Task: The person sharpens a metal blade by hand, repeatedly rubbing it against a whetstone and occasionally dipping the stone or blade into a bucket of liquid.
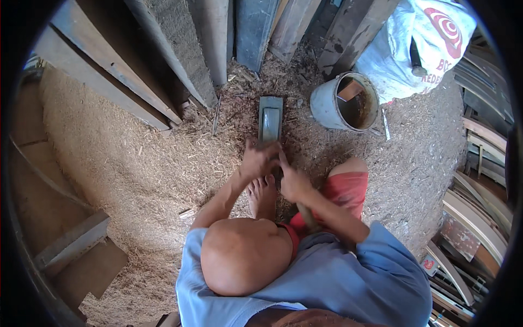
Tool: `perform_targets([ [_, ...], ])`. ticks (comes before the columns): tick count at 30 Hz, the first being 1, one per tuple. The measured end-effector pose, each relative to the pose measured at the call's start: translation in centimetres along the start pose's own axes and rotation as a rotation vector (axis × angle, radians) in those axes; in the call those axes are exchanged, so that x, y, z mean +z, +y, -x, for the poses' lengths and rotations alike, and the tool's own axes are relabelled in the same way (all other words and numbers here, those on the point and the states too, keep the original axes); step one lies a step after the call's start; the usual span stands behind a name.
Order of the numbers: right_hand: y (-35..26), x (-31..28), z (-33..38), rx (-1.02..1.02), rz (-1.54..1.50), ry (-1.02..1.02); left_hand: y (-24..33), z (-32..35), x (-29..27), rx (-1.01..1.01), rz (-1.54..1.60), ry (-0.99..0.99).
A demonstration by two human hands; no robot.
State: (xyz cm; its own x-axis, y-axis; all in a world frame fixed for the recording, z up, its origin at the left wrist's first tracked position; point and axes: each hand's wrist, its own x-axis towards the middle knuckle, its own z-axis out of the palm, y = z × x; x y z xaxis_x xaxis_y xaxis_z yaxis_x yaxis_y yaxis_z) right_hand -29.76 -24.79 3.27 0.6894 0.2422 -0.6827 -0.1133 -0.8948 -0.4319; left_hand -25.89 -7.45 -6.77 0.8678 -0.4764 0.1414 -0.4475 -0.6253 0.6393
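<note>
A wet, grey-green whetstone (271, 122) lies lengthwise on the shavings-covered ground, pointing away from me. My left hand (260, 160) is at its near end, fingers curled in and slightly blurred; whatever they press on is hidden beneath them. Close beside it, my right hand (294, 181) is closed, with its index finger reaching forward toward the left fingers. A tan, rod-like handle (309, 218) runs back from the right hand under my forearm. The working end of this tool is covered by my hands.
A whitish bucket (327, 106) of murky liquid stands right of the stone, with a brown block (350, 91) in it. Behind it sits a white sack (392, 60). Upright planks (210, 43) line the far side; curved wooden pieces (474, 223) are stacked at right. My bare foot (262, 196) is just behind my hands.
</note>
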Motion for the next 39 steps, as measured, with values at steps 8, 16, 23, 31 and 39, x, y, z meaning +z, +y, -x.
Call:
perform_targets([
  [8,-1.3,-7.7,-10.2,-0.160,0.034,0.032,-5.0,-11.0,-6.5,-0.204,0.033,-0.263],
  [16,1.6,0.4,-2.1,-0.044,0.027,0.035,0.4,0.4,0.9,-0.011,0.011,0.076],
  [23,-4.4,-14.0,-6.1,-0.072,-0.293,-0.008,-1.9,-11.9,-9.1,-0.106,-0.042,0.120],
  [31,-0.3,-8.4,-1.7,-0.243,-0.786,0.080,2.8,-5.5,-5.9,-0.506,1.028,0.332],
  [39,-0.1,-5.3,0.5,-0.350,-0.959,-0.191,1.7,-3.4,-5.3,-0.553,1.689,0.278],
])
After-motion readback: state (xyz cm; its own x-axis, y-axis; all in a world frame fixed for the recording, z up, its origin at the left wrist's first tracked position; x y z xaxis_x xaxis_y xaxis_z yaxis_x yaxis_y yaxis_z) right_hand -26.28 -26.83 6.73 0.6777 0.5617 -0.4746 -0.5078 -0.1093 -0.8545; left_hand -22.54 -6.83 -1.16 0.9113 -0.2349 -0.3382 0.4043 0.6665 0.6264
